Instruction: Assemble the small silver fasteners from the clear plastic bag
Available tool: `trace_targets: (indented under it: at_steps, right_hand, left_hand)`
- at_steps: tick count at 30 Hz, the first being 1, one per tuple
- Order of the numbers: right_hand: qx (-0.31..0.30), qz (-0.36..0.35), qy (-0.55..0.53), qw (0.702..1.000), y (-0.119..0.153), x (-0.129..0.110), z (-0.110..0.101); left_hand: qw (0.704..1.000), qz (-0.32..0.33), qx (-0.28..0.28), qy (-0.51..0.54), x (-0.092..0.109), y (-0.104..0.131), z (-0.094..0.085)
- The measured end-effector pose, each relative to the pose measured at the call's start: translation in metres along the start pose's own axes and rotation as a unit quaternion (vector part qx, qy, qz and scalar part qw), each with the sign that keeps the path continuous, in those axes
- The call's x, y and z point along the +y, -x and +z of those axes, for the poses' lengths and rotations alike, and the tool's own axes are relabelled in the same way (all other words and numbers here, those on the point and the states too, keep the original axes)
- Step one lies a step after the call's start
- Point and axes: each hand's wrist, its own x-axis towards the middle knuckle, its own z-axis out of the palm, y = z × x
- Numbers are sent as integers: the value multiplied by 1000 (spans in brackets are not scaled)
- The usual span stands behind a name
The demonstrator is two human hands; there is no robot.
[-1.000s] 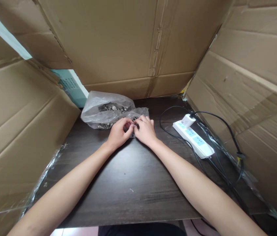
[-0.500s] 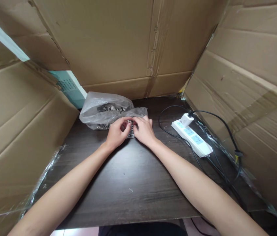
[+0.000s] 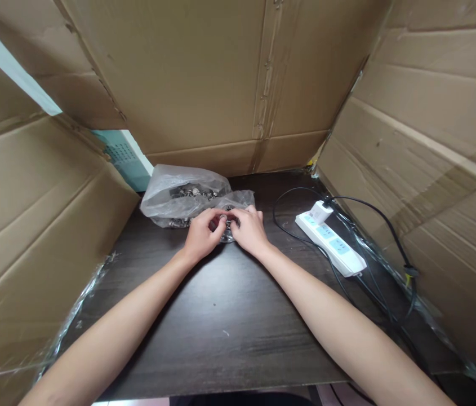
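- Head view: the left hand curls thumb toward fingers beside a small metal piece; whether it is pinched I cannot tell.
- Head view: the right hand is curled beside it, over the smaller clear plastic bag; its grip is hidden.
- Head view: the larger plastic bag, holding small metal parts, lies just left on the dark wood-grain table.

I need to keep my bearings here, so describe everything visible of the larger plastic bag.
The larger plastic bag looks cloudy, translucent and crumpled. It slumps on the dark table near the back cardboard wall. Small silvery, metal-looking pieces show inside, some dimly through its front. A smaller bag adjoins its right. The left hand is at its front right; contact is unclear.
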Motion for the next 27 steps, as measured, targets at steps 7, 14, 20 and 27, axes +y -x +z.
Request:
trace_targets:
  at_steps: [7, 14, 20, 27]
  right_hand:
    - [12, 16, -22, 1000, 0, -1, -2]
    - [8, 33, -63, 997, -2, -1, -5]
    - [7, 17, -74, 997, -2, 1, -4]
    - [16, -27, -44, 999, 1, 4, 1]
  left_hand:
    - [1000, -1, -3, 2, -1, 1, 0]
    - [1000, -9, 11, 6, -2, 0, 1]
    - [1000, 3, 15, 14, -2, 0, 1]
    - [999, -3, 19, 33, -3, 0, 2]
